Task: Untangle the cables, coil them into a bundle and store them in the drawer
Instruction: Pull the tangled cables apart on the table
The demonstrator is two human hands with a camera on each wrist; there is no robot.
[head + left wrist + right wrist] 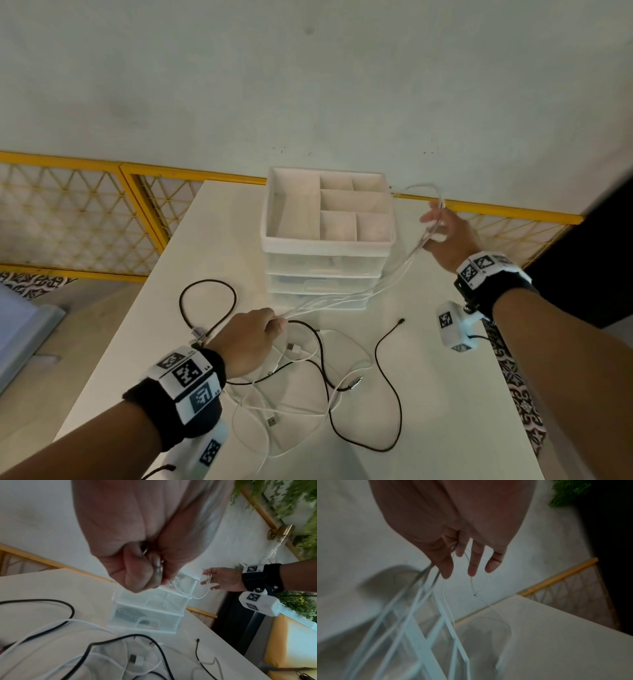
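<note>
Several strands of a white cable (346,297) stretch taut in the air between my two hands, in front of the white drawer unit (308,241). My left hand (274,322) grips one end of the strands in a fist low over the table; the left wrist view shows this hand (154,574) closed on the cable (188,595). My right hand (436,222) is raised to the right of the unit, with the loops hooked between its spread fingers (447,572). More white cables (294,347) and black cables (376,353) lie tangled on the table.
The unit has an open top tray with dividers and closed clear drawers (147,608) below. A black cable loop (235,298) lies left of my left hand. The white table (445,411) ends at a yellow lattice fence (85,219) and a wall behind.
</note>
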